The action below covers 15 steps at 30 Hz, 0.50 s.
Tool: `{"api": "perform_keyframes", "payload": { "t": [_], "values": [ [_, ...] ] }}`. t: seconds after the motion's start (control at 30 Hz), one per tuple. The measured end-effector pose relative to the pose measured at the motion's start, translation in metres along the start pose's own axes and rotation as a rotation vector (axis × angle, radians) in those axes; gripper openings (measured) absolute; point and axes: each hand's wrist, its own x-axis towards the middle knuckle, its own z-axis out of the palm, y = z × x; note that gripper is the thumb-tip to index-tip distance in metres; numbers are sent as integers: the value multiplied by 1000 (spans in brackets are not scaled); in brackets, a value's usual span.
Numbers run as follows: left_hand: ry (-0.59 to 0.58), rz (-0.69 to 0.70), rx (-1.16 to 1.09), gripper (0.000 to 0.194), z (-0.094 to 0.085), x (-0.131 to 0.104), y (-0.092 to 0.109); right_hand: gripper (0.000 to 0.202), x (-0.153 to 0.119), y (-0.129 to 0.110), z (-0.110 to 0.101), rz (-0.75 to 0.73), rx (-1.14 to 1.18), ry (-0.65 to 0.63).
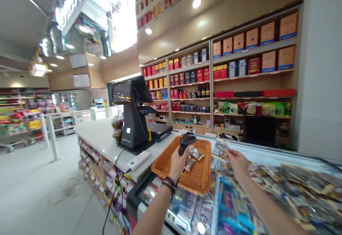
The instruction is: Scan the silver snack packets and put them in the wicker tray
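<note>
My left hand (177, 163) is wrapped round the handle of a black barcode scanner (187, 139), held above an orange wicker basket (207, 178). Inside the basket lie a few small clear packets (196, 152) with tan edges. To the right of the basket, my right hand (237, 162) pinches a small clear packet (220, 148) by its edge. What the packet holds is too small to tell. Many similar packets (315, 181) are heaped on the glass-topped case to the right of my right forearm.
A black cash register (133, 121) stands on the white counter (98, 135), with a white box-like device (138, 160) and black cables (117, 178) in front. Shelves (240, 80) of boxed goods line the back wall. A dark monitor (259, 129) stands behind the glass case.
</note>
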Motion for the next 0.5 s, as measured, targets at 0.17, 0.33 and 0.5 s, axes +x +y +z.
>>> {"api": "perform_keyframes", "payload": {
  "t": [0.17,0.33,0.5],
  "values": [
    [70,-17,41,53,-40,9,-7,38,-11,12,62,-51,-37,-142],
    [103,-33,111,50,-63,11,-19,18,-20,26,90,-116,-154,-222],
    [120,-22,141,50,-69,7,-26,22,-21,35,67,-173,-289,-200]
  ]
}}
